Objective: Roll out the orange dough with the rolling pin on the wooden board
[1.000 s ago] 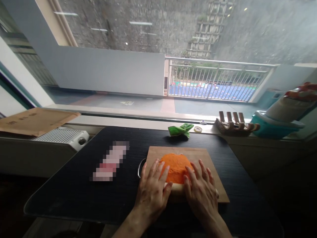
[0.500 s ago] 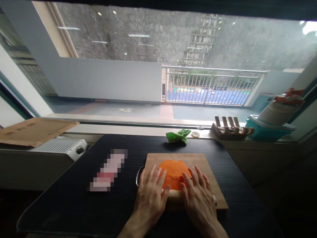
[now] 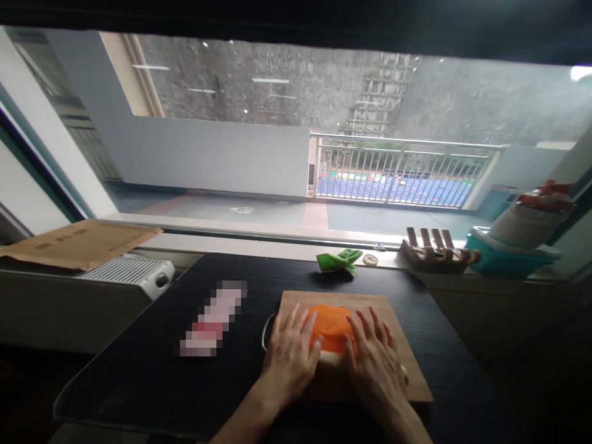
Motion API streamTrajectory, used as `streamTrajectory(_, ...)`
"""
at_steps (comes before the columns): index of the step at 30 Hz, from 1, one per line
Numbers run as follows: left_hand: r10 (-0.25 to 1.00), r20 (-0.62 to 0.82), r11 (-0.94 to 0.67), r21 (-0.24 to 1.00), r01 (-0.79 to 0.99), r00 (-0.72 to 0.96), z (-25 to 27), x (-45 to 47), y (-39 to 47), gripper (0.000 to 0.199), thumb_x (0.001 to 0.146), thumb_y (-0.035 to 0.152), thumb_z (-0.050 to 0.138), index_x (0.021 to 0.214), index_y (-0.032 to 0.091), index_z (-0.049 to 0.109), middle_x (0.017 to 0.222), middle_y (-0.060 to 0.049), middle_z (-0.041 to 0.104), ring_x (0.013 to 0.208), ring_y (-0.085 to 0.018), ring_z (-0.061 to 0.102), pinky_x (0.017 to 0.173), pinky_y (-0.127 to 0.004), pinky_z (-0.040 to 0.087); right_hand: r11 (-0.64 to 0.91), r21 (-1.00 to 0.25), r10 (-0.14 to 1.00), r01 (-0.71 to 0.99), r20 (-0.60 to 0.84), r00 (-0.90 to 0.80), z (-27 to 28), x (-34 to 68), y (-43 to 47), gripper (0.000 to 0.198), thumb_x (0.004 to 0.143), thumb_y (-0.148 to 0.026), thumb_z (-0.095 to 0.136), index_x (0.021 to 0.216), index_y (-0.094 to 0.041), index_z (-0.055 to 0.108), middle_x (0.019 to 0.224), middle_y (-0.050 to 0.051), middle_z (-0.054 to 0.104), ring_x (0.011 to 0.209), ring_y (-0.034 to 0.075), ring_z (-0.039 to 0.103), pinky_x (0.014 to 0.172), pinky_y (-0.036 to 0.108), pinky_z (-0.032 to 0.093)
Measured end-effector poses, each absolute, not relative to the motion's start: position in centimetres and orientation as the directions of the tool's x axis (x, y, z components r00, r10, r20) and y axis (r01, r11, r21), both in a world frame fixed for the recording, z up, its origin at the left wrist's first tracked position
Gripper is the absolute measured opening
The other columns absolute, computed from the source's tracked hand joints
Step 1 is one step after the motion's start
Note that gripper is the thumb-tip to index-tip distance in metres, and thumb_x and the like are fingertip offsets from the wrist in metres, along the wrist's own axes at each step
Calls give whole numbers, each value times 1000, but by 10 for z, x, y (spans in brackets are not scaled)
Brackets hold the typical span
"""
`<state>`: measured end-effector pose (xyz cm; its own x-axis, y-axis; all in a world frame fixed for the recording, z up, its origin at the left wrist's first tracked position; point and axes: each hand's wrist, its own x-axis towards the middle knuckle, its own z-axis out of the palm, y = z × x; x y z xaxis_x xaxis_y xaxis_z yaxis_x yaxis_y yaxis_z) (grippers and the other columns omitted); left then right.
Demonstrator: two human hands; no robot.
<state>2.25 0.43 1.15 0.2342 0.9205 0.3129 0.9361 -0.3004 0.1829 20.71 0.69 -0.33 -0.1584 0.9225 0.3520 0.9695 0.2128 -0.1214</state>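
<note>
A flattened orange slab of dough lies on a wooden board. Across its near edge rests a pale wooden rolling pin, its right end showing past my wrist. My left hand lies flat over the pin's left part, fingers stretched forward to the dough's left side. Over the right part is my right hand, fingers spread, their tips at the dough's right side. Both palms hide much of the pin.
The black table holds the board, a blurred-out pinkish item at left and a green cloth at the back. On the sill stand a tape roll, a brown rack and a teal container. A metal loop shows beside the board.
Both hands and the rolling pin have moved a little forward over the dough, away from me. The whole view has shifted slightly, so things appear further right.
</note>
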Motion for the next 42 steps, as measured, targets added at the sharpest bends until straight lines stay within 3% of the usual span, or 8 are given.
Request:
streamTrajectory(4, 920, 316, -298, 177, 938, 233, 10, 23, -8, 44, 91, 37, 36, 130, 22, 50, 138, -5, 50, 132, -27, 36, 109, -52, 26, 266, -112, 896, 957, 394, -204, -5, 209, -4, 40, 92, -36, 35, 124, -24, 55, 139, 3, 46, 139, 23, 18, 110, 43, 17)
streamTrajectory(12, 972, 214, -143, 236, 961, 92, 23, 30, 69, 50, 93, 38, 28, 132, 13, 46, 137, -11, 49, 133, -30, 33, 106, -56, 27, 102, -209, 971, 973, 232, -52, 24, 198, 83, 41, 94, -35, 36, 124, -15, 55, 131, 9, 53, 136, 30, 24, 105, 47, 26)
streamTrajectory(15, 965, 223, -187, 218, 958, 138, 16, 26, 37, 50, 92, 40, 31, 135, 17, 43, 141, -7, 45, 135, -27, 30, 109, -53, 24, 157, -183, 947, 971, 305, -95, 11, 202, 47, 42, 94, -36, 35, 126, -17, 53, 134, 8, 51, 136, 29, 23, 106, 46, 25)
streamTrajectory(21, 880, 356, -355, 56, 933, 314, 0, 19, -28, 51, 93, 37, 34, 141, 20, 34, 146, -3, 38, 136, -27, 28, 110, -54, 20, 301, -84, 862, 950, 449, -234, -6, 211, -24, 39, 92, -33, 37, 125, -21, 54, 139, 6, 45, 138, 25, 20, 109, 45, 22)
streamTrajectory(30, 968, 237, -123, 176, 977, 79, 29, 31, 58, 52, 94, 39, 27, 136, 11, 42, 139, -12, 47, 135, -29, 30, 108, -57, 23, 175, -219, 951, 960, 291, -107, 24, 201, 81, 41, 94, -38, 35, 125, -18, 54, 133, 9, 51, 136, 28, 24, 106, 47, 26)
streamTrajectory(33, 954, 259, -192, 133, 972, 153, 19, 29, 31, 52, 93, 41, 31, 136, 14, 41, 141, -11, 44, 135, -29, 32, 108, -56, 24, 229, -204, 934, 952, 322, -155, 15, 206, 53, 42, 94, -39, 35, 126, -18, 53, 135, 9, 49, 136, 28, 24, 107, 47, 26)
streamTrajectory(38, 832, 388, -416, -40, 909, 397, -4, 22, -31, 51, 92, 38, 36, 140, 20, 35, 144, -8, 40, 135, -27, 32, 109, -53, 24, 346, -175, 879, 922, 404, -253, 0, 221, -3, 34, 93, -36, 38, 118, -25, 57, 133, 5, 52, 137, 26, 23, 109, 45, 24)
streamTrajectory(42, 898, 321, -319, 9, 948, 300, 7, 22, -6, 49, 93, 38, 33, 137, 18, 41, 142, -10, 43, 135, -28, 32, 109, -55, 23, 376, -191, 869, 907, 413, -273, 15, 210, 36, 34, 93, -35, 39, 119, -23, 57, 130, 5, 54, 137, 24, 22, 110, 44, 21)
